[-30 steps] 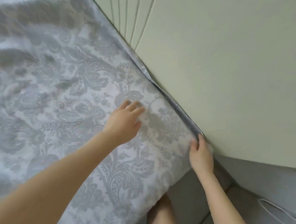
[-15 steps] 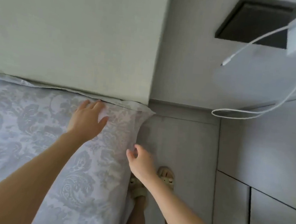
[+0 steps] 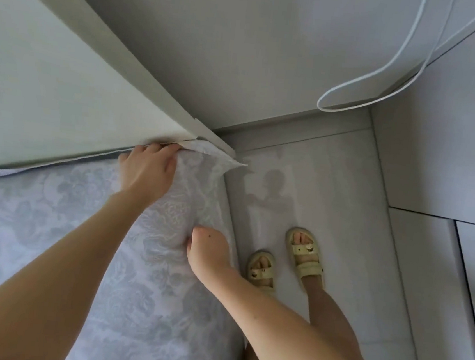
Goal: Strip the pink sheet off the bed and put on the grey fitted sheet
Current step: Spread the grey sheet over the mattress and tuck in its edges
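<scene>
Mostly spread across the bed, the grey fitted sheet with its pale floral pattern covers the mattress from the near left up to the far right corner, where a loose point of cloth sticks out past the mattress over the floor. The left hand lies at that far corner with its fingers bent over the sheet's far hem, right where the cloth meets the pale green headboard; it seems to be pinching the hem between fingers and thumb, though the fingertips are partly hidden against the headboard. The right hand is nearer, on the right side of the mattress, clenched on a bunch of the sheet so that the fabric puckers around its knuckles. Both forearms reach in from the near edge. Just to the right of the bed the person stands on the light floor in pale yellow sandals, with their shadow falling farther along the boards. Beyond the headboard rises a grey wall, and a white cable hangs in a loop at the far right, its free plug end dangling near the top. Grey cabinet fronts run down the right side.
</scene>
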The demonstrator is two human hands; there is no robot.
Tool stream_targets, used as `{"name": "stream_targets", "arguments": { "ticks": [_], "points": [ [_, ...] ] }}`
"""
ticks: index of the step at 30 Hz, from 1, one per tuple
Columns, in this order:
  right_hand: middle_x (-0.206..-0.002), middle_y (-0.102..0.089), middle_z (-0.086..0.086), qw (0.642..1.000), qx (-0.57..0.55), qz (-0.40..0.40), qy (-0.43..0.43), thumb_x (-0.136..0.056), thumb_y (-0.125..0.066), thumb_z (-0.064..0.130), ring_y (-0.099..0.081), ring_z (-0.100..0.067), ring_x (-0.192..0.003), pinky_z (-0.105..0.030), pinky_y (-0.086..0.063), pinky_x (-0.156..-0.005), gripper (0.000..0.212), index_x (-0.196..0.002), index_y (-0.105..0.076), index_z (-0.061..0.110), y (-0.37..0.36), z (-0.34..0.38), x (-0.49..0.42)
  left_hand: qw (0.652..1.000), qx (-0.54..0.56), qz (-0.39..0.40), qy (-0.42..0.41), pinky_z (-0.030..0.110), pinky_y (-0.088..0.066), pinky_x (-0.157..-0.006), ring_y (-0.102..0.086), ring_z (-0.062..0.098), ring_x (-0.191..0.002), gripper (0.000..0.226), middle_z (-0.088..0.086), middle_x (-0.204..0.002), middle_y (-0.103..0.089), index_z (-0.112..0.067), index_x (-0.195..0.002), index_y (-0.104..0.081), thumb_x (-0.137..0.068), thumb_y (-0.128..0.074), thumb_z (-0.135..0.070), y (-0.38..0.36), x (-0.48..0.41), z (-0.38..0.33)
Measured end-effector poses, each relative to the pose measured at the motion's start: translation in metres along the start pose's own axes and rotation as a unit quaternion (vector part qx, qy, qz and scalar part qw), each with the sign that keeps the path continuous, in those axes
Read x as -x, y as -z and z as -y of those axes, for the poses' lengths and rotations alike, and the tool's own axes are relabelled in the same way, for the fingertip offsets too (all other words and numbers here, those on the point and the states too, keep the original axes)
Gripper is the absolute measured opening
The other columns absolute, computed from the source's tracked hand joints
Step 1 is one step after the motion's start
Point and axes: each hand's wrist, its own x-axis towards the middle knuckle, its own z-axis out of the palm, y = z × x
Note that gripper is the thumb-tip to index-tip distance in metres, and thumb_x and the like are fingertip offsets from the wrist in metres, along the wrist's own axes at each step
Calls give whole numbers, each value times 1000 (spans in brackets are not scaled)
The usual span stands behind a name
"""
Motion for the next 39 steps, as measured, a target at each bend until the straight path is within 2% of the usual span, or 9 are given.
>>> {"name": "stream_targets", "arguments": {
  "ticks": [4,8,10,13,15,20,30,35,39],
  "points": [
    [-87,-69,-10,992,105,-50,55,-80,-64,-1,-65,-24,-82,-27,-32,-59,9,-86,-66,5,8,0,-2,998,-59,20,9,42,-31,-97,-44,32,-119,41,8,-127,-56,-29,-135,-49,-97,-36,-38,-5,-8,-13],
    [-32,-43,4,975,129,-175,41,-20,-89,9,-42,-13,-26,-12,-12,-42,44,-39,-49,17,27,-27,17,998,45,-30,-12,42,-40,-92,-51,32,-113,37,9,-122,-60,-24,-128,-58,-94,-45,-30,6,-5,-11],
    [-37,-49,-1,975,137,-172,33,-32,-87,7,-49,-17,-31,-14,-17,-39,37,-45,-53,12,29,-32,24,995,79,-54,-40,41,-41,-92,-53,33,-112,36,6,-125,-59,-22,-128,-58,-94,-47,-28,11,1,0],
    [-83,-64,-10,986,155,-59,23,-90,-56,11,-65,-29,-84,-26,-35,-60,7,-86,-61,8,35,-23,8,993,104,-45,-23,38,-41,-94,-52,33,-116,38,3,-134,-55,-20,-132,-54,-95,-47,-24,11,11,31],
    [-99,-64,-12,992,128,-19,16,-99,-44,22,-61,-32,-95,-32,-39,-67,22,-100,-60,7,40,-10,-4,990,132,-43,32,37,-39,-98,-49,29,-123,40,5,-136,-53,-20,-135,-51,-96,-45,-24,10,19,55],
    [-109,-65,-9,971,74,-215,74,-101,-36,38,-61,-30,-100,-34,-43,-72,40,-125,-51,10,75,37,-39,981,135,-62,122,39,-36,-102,-49,32,-122,38,13,-133,-55,-10,-133,-53,-99,-39,-20,1,35,107],
    [-95,-70,-6,973,0,-232,5,-86,-61,26,-63,-28,-93,-26,-36,-66,18,-91,-72,13,68,72,-110,976,141,-96,137,36,-33,-104,-47,26,-125,38,9,-134,-54,-8,-130,-54,-99,-39,-23,-21,41,165],
    [-46,-53,-6,864,77,-462,183,-76,-56,5,-49,-29,-42,-23,-26,-46,16,-60,-58,8,67,60,-84,965,150,-181,119,35,-38,-96,-49,27,-120,32,8,-128,-59,-9,-122,-61,-97,-49,-24,-15,50,176],
    [-41,-50,-8,827,162,-495,213,-75,-61,3,-46,-29,-32,-19,-22,-48,15,-60,-57,6,86,54,-83,932,133,-136,307,42,-43,-85,-53,38,-109,53,23,-117,-58,5,-114,-60,-94,-50,-43,-8,44,211]
  ]
}}
